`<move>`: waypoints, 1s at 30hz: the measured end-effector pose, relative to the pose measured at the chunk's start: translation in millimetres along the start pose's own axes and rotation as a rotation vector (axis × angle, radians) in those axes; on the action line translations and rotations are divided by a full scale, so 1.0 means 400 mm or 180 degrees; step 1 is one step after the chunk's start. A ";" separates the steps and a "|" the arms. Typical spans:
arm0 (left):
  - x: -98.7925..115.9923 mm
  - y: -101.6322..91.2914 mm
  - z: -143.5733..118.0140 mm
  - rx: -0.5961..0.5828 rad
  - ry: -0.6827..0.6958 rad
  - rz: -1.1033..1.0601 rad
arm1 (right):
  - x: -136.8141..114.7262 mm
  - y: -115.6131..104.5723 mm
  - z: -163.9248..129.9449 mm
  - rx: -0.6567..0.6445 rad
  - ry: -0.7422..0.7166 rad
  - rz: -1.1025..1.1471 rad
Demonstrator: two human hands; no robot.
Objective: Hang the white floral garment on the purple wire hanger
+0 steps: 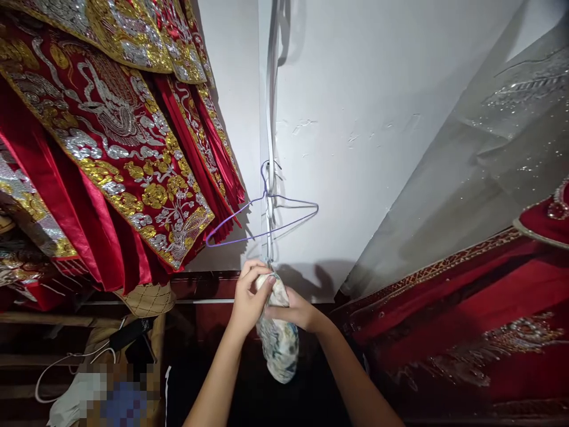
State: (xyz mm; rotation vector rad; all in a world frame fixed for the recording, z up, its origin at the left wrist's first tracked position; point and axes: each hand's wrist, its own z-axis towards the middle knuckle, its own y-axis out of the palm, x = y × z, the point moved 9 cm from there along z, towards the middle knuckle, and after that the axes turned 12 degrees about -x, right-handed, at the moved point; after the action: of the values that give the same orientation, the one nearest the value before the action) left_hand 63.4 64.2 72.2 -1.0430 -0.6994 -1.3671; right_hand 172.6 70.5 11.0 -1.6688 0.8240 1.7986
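Observation:
A bunched piece of patterned cloth (280, 350), off-white with blue-green and yellowish blotches, hangs between my two hands. My left hand (252, 296) pinches its upper end, thumb on the near side and fingers curled over the top. Lower on the right side, my right hand (294, 309) grips the cloth with its thumb laid across it. Just above my hands, a purple wire hanger (235, 241) hangs with no garment on it, beside a narrow white upright strip (269, 118) on the wall. The far side of the cloth is hidden.
Red garments with gold and silver embroidery (133, 130) hang at the left. On the right are a sheer sparkly white fabric (511, 142) and a red beaded garment (444, 320). A wooden rack (157, 338) with a white cable (40, 379) stands at lower left.

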 end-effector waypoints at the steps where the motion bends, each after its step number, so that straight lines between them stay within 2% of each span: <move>1: -0.018 -0.006 -0.009 -0.0111 -0.0108 0.0023 | -0.014 0.016 0.006 -0.0312 -0.0015 -0.0232; 2: -0.041 -0.003 -0.022 -0.0345 -0.0277 0.0022 | -0.033 0.018 0.010 -0.0480 -0.0064 -0.0515; 3: -0.067 0.007 -0.042 -0.0671 -0.0485 0.0014 | -0.058 0.005 0.015 -0.0463 -0.0164 -0.0829; 5: -0.112 0.033 -0.098 -0.1337 -0.0862 0.0112 | -0.127 -0.051 0.027 -0.0034 -0.0534 -0.1410; 6: -0.129 0.038 -0.127 -0.1548 -0.0981 0.0247 | -0.164 -0.084 0.035 0.0259 -0.0768 -0.1627; 7: -0.141 0.034 -0.151 -0.1630 -0.1051 0.0423 | -0.196 -0.117 0.044 0.0585 -0.0984 -0.1763; 9: -0.152 0.005 -0.181 -0.1515 -0.1128 0.0788 | -0.229 -0.182 0.074 0.1149 -0.1231 -0.1775; 11: -0.149 -0.035 -0.190 -0.1307 -0.1181 0.1050 | -0.210 -0.227 0.127 0.1373 -0.1147 -0.1647; 14: -0.126 -0.090 -0.182 -0.1185 -0.1198 0.1298 | -0.135 -0.251 0.207 0.1196 -0.0789 -0.1709; 17: -0.099 -0.143 -0.171 -0.1169 -0.1143 0.1535 | -0.085 -0.265 0.212 0.1114 -0.0698 -0.1875; 19: -0.099 -0.169 -0.172 -0.1407 -0.1157 0.1693 | -0.079 -0.283 0.177 0.1250 -0.0681 -0.1903; 21: -0.122 -0.189 -0.181 -0.1871 -0.1293 0.1869 | -0.087 -0.294 0.135 0.1294 -0.0574 -0.1931; 23: -0.147 -0.219 -0.180 -0.2185 -0.1445 0.2173 | -0.105 -0.286 0.106 0.1081 -0.0454 -0.1993; 24: -0.153 -0.237 -0.170 -0.2217 -0.1477 0.2379 | -0.116 -0.277 0.095 0.0935 -0.0412 -0.2035; 27: -0.120 -0.275 -0.092 -0.1931 -0.1200 0.2968 | -0.149 -0.258 0.072 0.0657 -0.0361 -0.2170; 30: -0.032 -0.277 0.008 -0.1489 -0.0579 0.3074 | -0.168 -0.247 0.067 0.0561 -0.0347 -0.2231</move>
State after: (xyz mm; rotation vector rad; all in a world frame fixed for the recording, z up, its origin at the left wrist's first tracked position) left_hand -45.9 83.7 82.2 -1.6031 0.0631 -0.5826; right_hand 234.2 157.1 72.0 -1.4769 0.2754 1.2700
